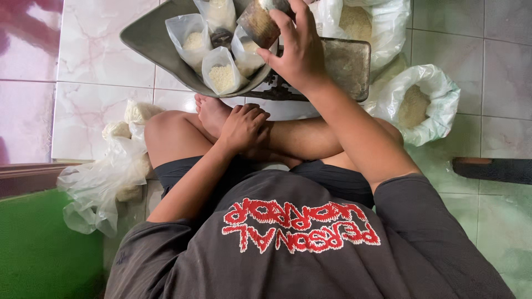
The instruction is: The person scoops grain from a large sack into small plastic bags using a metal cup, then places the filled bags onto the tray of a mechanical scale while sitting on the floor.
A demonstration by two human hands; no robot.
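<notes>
Holding what looks like a metal scoop [259, 23], the right hand's [299, 52] grip closes above clear rice bags [221, 72] in a grey pan [149, 41].

open white sack of rice [417, 105], heap of clear plastic bags [105, 177], green mat [39, 249]

Soft, even daylight fills the view, bright enough to show grain in the bags, with only faint shadows under the metal tray [149, 41]. Mild glare sits on the glossy floor tiles [100, 88] toward ten o'clock and on clear plastic at two o'clock. Focus stays sharp centrally; the edges bow slightly from a wide lens.
</notes>
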